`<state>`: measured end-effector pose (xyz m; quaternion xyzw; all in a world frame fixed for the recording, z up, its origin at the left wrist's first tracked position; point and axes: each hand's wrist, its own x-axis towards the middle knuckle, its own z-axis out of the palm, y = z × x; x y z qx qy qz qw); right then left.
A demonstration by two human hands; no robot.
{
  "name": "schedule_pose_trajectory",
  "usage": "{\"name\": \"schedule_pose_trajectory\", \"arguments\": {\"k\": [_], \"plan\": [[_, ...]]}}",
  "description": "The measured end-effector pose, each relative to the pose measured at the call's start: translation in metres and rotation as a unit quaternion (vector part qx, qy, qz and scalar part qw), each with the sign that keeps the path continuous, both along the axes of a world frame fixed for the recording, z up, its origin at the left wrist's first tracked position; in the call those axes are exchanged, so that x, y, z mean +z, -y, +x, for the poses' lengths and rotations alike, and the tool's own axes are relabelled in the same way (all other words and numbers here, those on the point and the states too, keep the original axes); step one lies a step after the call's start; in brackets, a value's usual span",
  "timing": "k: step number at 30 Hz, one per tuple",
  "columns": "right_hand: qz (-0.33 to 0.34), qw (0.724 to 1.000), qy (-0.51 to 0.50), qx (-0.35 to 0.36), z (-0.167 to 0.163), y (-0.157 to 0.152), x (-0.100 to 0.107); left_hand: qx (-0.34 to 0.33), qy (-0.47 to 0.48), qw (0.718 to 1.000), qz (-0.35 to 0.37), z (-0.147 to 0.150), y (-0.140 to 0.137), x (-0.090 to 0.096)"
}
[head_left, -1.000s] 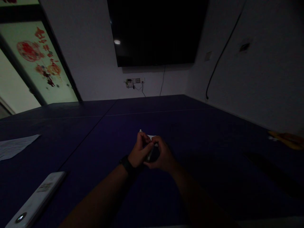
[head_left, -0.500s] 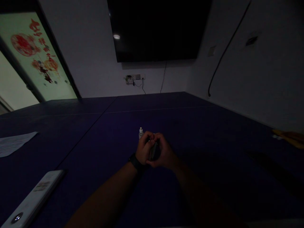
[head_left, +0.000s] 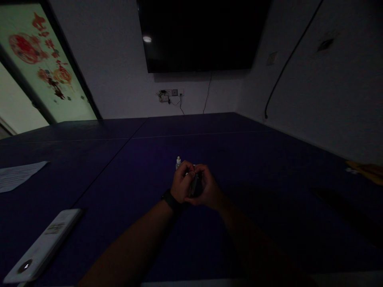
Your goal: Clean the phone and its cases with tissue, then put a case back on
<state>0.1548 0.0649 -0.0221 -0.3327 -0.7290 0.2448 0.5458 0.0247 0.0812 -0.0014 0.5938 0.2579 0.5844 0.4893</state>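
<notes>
Near the middle of the dark blue table (head_left: 143, 239), my left hand (head_left: 181, 184) and my right hand (head_left: 208, 189) are brought together, fingertips meeting. Between them is a small dark flat object (head_left: 194, 185), gripped by both; the dim light and my fingers hide what kind it is. A dark watch (head_left: 170, 200) is on my left wrist. Just behind my left hand stands a small bottle with a white dropper-like cap (head_left: 178, 160), its lower part covered by the fingers. A bit of something white shows behind my fingertips.
A white device with a round button (head_left: 43, 247) lies at the near left, and a printed sheet (head_left: 20, 175) farther back. Something yellow (head_left: 366, 170) lies at the right edge. A dark screen (head_left: 203, 36) hangs on the wall above sockets (head_left: 172, 93).
The camera view has shifted slightly, so the surroundings sit a little higher. Both hands keep nearly the same hold on the small dark object.
</notes>
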Motion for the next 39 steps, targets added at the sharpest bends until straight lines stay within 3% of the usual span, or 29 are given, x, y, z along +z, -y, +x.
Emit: {"name": "schedule_pose_trajectory", "arguments": {"k": [9,20,30,39], "plan": [[-0.006,0.999,-0.024,0.035,-0.005,0.002,0.002,-0.037,0.019,0.999,-0.025,0.001,0.002,0.004],[-0.013,0.997,-0.048,0.054,-0.01,0.003,0.008,-0.021,0.039,0.999,-0.015,0.001,-0.007,-0.003],[-0.017,0.98,-0.195,-0.045,-0.04,-0.006,0.007,0.02,0.023,0.999,0.032,0.007,0.006,-0.004],[-0.002,0.982,-0.186,-0.029,-0.044,-0.003,0.012,0.038,0.036,0.998,0.041,0.004,0.006,-0.002]]}}
